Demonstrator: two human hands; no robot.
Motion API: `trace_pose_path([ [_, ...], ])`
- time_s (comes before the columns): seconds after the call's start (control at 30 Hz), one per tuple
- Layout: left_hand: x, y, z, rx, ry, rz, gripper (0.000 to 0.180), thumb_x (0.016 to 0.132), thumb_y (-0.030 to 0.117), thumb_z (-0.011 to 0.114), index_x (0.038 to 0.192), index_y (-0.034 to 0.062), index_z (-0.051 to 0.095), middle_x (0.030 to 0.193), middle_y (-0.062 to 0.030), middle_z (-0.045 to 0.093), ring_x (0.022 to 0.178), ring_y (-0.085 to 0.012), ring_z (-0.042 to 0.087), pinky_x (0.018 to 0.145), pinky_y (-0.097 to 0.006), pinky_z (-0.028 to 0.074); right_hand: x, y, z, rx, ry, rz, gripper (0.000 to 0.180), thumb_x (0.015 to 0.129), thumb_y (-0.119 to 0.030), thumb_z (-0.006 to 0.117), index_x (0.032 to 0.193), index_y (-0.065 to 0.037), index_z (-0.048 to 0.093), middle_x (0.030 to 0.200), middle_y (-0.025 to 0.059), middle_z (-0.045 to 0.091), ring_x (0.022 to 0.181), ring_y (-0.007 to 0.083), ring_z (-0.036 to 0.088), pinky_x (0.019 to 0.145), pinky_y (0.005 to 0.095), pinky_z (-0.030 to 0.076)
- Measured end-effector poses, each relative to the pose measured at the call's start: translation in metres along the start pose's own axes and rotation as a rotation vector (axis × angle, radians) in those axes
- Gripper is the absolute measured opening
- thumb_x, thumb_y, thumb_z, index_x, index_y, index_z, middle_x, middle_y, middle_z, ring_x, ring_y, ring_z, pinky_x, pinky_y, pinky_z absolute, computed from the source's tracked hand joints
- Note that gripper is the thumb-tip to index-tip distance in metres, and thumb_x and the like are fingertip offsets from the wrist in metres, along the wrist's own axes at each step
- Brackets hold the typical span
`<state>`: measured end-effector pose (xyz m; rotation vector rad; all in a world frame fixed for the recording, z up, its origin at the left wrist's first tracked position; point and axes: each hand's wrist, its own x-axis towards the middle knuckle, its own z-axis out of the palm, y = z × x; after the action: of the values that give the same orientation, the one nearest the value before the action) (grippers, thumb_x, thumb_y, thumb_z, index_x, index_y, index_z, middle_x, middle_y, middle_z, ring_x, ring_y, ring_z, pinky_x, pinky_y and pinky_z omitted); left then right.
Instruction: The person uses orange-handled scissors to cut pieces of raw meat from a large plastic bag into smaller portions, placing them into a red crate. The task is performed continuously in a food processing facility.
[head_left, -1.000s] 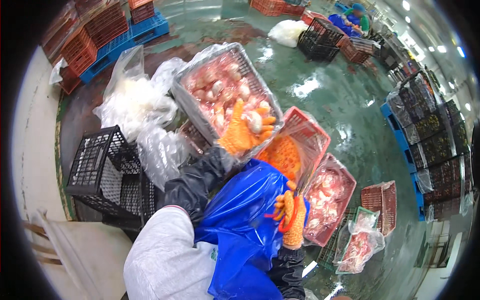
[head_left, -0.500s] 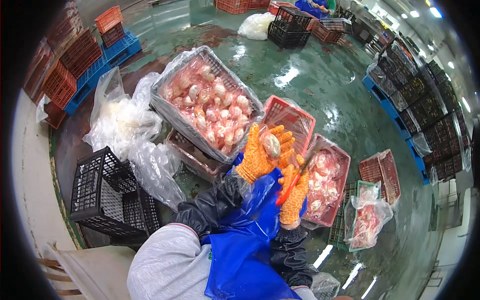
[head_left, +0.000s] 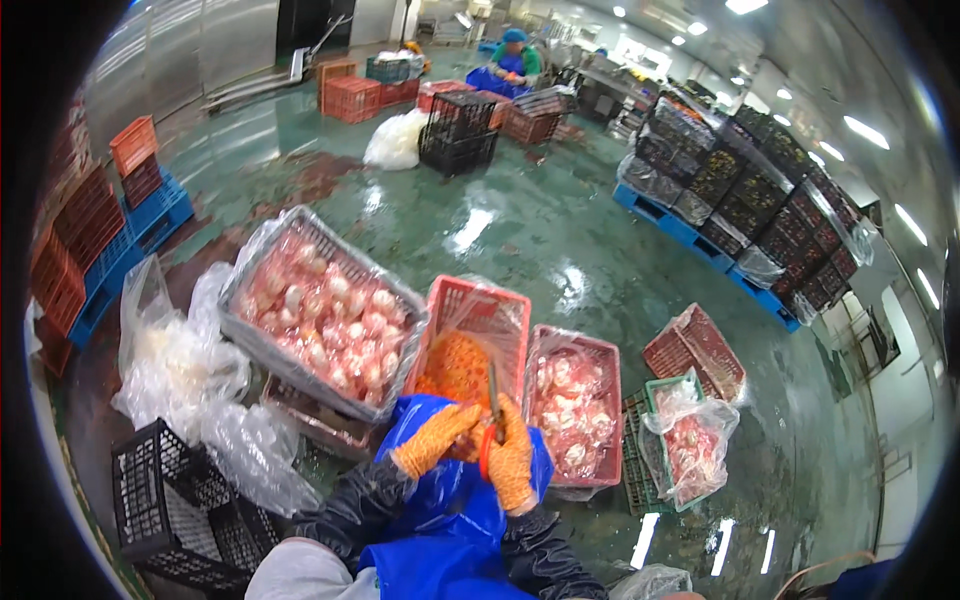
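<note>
1. Our right hand (head_left: 512, 462), in an orange glove, is closed around a knife (head_left: 493, 392) with the blade pointing up, at lower centre.
2. Our left hand (head_left: 432, 440) curls just beside it; we cannot tell what it grips.
3. A red crate (head_left: 478, 310) lies just above both hands.

Left hand (head_left: 432, 450) and right hand (head_left: 512, 462): orange knitted gloves, rough, nubbly coating, matt. Sleeves (head_left: 350, 505) dark, rubbery, wet gloss. Apron (head_left: 450, 520) blue, smooth plastic sheet, shiny folds. Scissors (head_left: 492, 420) at 12 o'clock of the right hand: dull metal blade, red plastic handle. Red crate (head_left: 478, 310): lattice plastic, lined with clear glossy film. Grey crate (head_left: 300, 370) at 10 o'clock: plastic, same clear film. Black crate (head_left: 160, 500) at 8 o'clock: matt plastic grid. Floor (head_left: 520, 230): green, wet, mirror-glossy.
</note>
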<state>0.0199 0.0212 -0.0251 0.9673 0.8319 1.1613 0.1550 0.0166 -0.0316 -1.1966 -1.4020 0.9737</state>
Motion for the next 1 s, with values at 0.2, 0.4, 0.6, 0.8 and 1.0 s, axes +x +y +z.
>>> trace_pose_path([
  [0.2,0.005,-0.023,-0.016,-0.502,-0.179,-0.156,0.031,0.088,0.019,0.055,0.113,0.0015,0.05,0.101,-0.0082,0.061,0.08,-0.0158,0.061,0.07,-0.028,0.051,-0.006,-0.007,0.005,0.452,0.034,0.124,0.04,0.086,-0.009,0.058,0.123,-0.003,0.045,0.111,0.0114,0.056,0.098,0.0201,0.057,0.084,0.0273,0.046],
  [0.4,-0.005,-0.003,0.001,-0.2,0.07,-0.013,0.022,0.084,0.009,0.058,0.105,0.0023,0.054,0.094,-0.0075,0.062,0.078,-0.0161,0.061,0.067,-0.028,0.051,-0.01,-0.011,-0.008,0.564,0.084,0.276,0.037,0.086,-0.004,0.055,0.123,-0.006,0.047,0.109,0.0038,0.057,0.065,0.0059,0.054,0.051,0.0162,0.043],
  [0.6,-0.001,-0.009,-0.004,-0.095,0.104,0.117,0.019,0.088,0.02,0.055,0.098,0.0044,0.055,0.085,-0.0034,0.059,0.065,-0.0116,0.055,0.058,-0.026,0.047,-0.01,-0.032,0.003,0.584,0.117,0.201,0.04,0.083,0.001,0.058,0.121,-0.004,0.048,0.107,0.0024,0.055,0.076,0.0068,0.054,0.063,0.0177,0.045],
  [0.8,-0.009,0.017,0.022,-0.113,0.08,-0.17,0.031,0.091,0.04,0.047,0.104,0.0122,0.053,0.077,0.0008,0.056,0.057,-0.008,0.05,0.047,-0.022,0.04,-0.01,-0.035,0.015,0.501,0.086,0.129,0.034,0.086,-0.003,0.056,0.119,-0.004,0.049,0.098,0.001,0.056,0.079,0.0066,0.053,0.068,0.0179,0.045],
  [1.0,-0.015,0.01,0.014,0.182,0.254,-0.154,0.031,0.09,0.04,0.048,0.081,0.0117,0.055,0.055,0.0023,0.047,0.042,-0.0066,0.04,0.037,-0.024,0.028,-0.016,-0.038,0.017,0.349,0.062,0.213,0.045,0.083,0.001,0.059,0.125,-0.003,0.044,0.109,0.0053,0.055,0.092,0.0117,0.053,0.079,0.0233,0.044],
])
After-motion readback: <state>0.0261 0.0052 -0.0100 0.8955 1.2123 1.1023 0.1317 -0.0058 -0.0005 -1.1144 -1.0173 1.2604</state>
